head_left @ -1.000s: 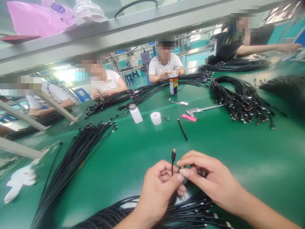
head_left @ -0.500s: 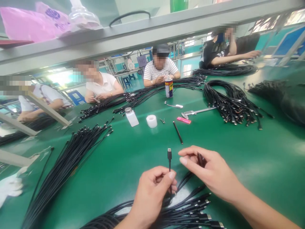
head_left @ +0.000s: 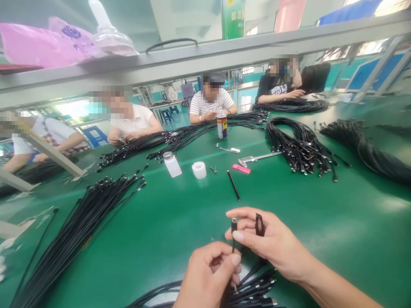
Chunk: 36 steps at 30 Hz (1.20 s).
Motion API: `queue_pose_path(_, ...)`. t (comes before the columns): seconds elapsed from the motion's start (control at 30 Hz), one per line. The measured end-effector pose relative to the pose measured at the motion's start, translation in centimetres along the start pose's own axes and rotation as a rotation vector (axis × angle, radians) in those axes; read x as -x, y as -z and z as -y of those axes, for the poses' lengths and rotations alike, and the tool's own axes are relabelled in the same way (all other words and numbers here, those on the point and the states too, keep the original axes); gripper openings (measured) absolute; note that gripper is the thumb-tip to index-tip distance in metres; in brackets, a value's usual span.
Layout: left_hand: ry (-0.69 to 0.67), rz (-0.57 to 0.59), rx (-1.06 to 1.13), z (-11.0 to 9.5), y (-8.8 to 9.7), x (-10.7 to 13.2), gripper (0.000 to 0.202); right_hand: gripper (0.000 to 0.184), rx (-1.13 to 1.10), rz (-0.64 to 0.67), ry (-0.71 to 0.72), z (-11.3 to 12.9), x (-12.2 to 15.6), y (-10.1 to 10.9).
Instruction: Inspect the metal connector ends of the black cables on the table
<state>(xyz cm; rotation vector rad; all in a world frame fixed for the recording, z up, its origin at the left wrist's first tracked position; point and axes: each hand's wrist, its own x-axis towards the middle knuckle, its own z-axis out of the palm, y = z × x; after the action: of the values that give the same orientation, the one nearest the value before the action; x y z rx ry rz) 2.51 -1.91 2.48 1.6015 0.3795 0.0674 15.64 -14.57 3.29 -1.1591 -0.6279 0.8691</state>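
Now — left hand (head_left: pixel 208 276) pinches black cable (head_left: pixel 233 239) — right hand (head_left: pixel 271 244) grips dark loop (head_left: pixel 259 224)

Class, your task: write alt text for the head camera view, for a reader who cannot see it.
A person's left hand pinches an upright black cable with a small plug, while the right hand holds a small black piece. Bundles of black cables lie on a green workbench, with co-workers seated beyond.

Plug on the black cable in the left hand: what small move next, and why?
Probably turn the plug to inspect its tip: the left hand pinches the cable upright, leaving the plug exposed, right beside the right hand, which holds a dark cable end.
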Motion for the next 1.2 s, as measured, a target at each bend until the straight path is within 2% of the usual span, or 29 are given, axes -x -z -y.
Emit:
queue_pose_path(0.17,0.066,0.049,0.183,0.3,0.1,-0.3,0.046,0.036,0.054,-0.031,0.010,-0.1,-0.3,0.0)
queue_pose_path(0.33,0.210,0.236,0.417,0.0,0.4,-0.2,0.052,0.033,0.092,-0.003,-0.001,-0.2,-0.3,0.1)
queue_pose_path(0.43,0.245,0.289,0.516,0.0,0.2,-0.2,0.046,0.031,0.169,0.010,-0.009,-0.1,-0.2,0.1)
queue_pose_path(0.57,0.137,0.189,0.614,-0.4,-0.2,-0.3,0.038,0.031,0.276,0.031,-0.011,-0.1,-0.1,0.1)
queue_pose_path(0.67,0.057,0.116,0.598,-0.5,-0.3,-0.3,0.038,0.029,0.267,0.035,-0.019,-0.2,0.0,0.1)
queue_pose_path(0.9,0.054,0.045,0.456,-0.5,-0.3,0.2,0.036,0.030,0.197,0.056,-0.034,-0.2,-0.2,-0.1)
queue_pose_path(1.1,0.071,-0.038,0.388,-1.0,0.2,-0.3,0.032,0.030,0.419,-0.147,0.051,-0.1,-0.5,0.2)
queue_pose_path(1.2,0.060,-0.054,0.379,-1.0,0.6,-0.5,0.031,0.028,0.443,-0.148,0.045,-0.2,-0.5,0.3)
